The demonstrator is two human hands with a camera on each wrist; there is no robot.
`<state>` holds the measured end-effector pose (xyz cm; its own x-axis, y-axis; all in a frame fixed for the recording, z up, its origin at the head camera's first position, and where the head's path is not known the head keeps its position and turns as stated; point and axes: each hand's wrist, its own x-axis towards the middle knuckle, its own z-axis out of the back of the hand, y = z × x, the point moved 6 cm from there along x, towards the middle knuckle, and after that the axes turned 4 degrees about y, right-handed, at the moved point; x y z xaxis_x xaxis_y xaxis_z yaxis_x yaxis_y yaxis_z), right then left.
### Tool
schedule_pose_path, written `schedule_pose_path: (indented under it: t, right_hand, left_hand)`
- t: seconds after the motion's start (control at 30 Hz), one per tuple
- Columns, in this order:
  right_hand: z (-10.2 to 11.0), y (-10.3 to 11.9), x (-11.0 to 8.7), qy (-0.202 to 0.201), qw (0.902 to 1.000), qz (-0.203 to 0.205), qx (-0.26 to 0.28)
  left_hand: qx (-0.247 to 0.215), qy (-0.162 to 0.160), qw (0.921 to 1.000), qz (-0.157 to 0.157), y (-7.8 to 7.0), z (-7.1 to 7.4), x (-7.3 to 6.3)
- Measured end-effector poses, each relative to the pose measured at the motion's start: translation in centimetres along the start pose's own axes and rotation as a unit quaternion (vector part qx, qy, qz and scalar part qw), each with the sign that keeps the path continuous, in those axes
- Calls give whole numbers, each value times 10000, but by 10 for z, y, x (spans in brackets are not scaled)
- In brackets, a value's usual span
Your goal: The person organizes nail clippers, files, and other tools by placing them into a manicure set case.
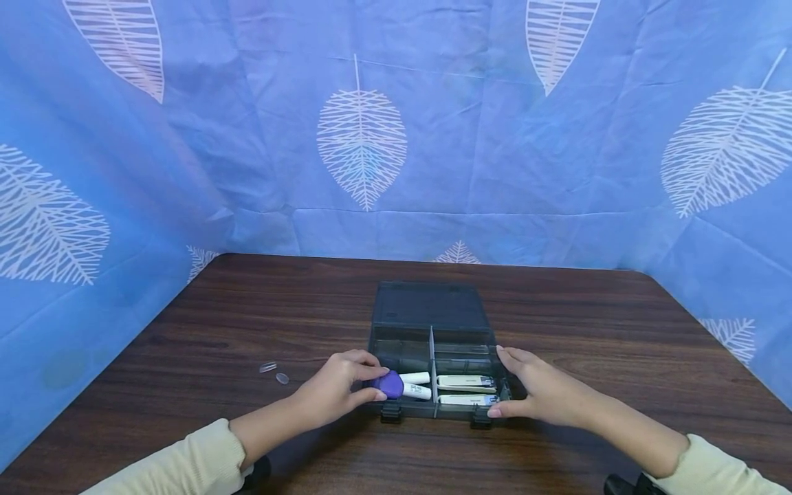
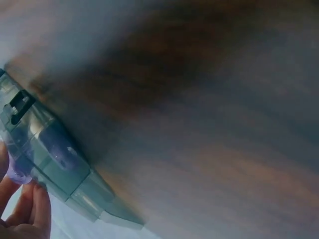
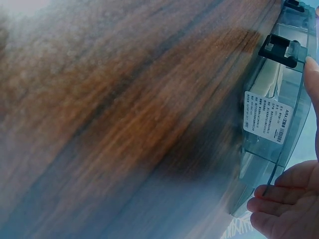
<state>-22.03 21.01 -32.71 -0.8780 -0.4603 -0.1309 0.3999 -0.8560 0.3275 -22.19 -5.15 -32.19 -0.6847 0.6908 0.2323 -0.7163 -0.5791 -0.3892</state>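
A dark see-through storage box (image 1: pixel 402 410) lies with its lid (image 1: pixel 430 304) folded back. My left hand (image 1: pixel 343 385) pinches a purple round object (image 1: pixel 390 385) between thumb and fingers over the box's left compartment; its kind is unclear. Beside it lie two white tubes (image 1: pixel 416 391). To the right of the divider (image 1: pixel 432 371) are cream items with metal parts that look like nail clippers (image 1: pixel 465 383). My right hand (image 1: pixel 544 388) grips the box's right end, thumb at the front edge. In the right wrist view, a printed white label (image 3: pixel 266 118) shows on the box.
Two small clear pieces, one long (image 1: pixel 268 367) and one oval (image 1: pixel 282 378), lie left of the box on the dark wood table (image 1: pixel 278 295). Black latches (image 1: pixel 390 412) stick out along the box's front. A blue leaf-print cloth (image 1: pixel 433 137) hangs behind and at both sides.
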Motion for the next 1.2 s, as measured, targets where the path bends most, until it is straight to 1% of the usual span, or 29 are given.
schedule_pose_path:
  t: [0.17, 0.37, 0.43, 0.53, 0.6, 0.67, 0.7, 0.8, 0.9, 0.97, 1.07, 1.2]
  right_hand:
    - [0, 0, 0, 10, 10000, -23, -31]
    - [0, 0, 0, 12, 10000, -45, -33]
    - [0, 1, -1, 2, 10000, -26, -41]
    - [0, 1, -1, 0, 10000, -3, -49]
    - [0, 1, -1, 11, 10000, -15, -52]
    - [0, 1, 0, 19, 10000, -31, -59]
    - [0, 1, 0, 21, 10000, -31, -61]
    - [1, 1, 0, 10, 9999, -33, -95]
    - [2, 1, -1, -2, 9999, -22, -109]
    - [2, 1, -1, 4, 9999, -25, -111]
    - [1, 1, -2, 27, 10000, -21, -90]
    - [0, 1, -1, 42, 10000, -24, -48]
  left_hand:
    - [279, 249, 9992, -146, -4, 0, 3]
    - [559, 605, 9966, -82, -9, -1, 4]
    - [669, 678, 9953, -148, -11, -1, 3]
    - [762, 664, 9944, -319, -14, -1, 1]
    - [696, 553, 9954, -354, -13, 1, -1]
    - [544, 335, 9974, -343, -10, 5, -2]
    - [431, 228, 9984, -285, -7, 7, -4]
    - [171, -232, 9994, -196, 2, 16, -8]
    - [44, -684, 9975, -145, 10, 25, -15]
    - [14, -928, 9956, -138, 15, 29, -21]
    - [34, -1183, 9930, -38, 22, 35, -32]
    - [198, -1510, 9881, 223, 32, 44, -47]
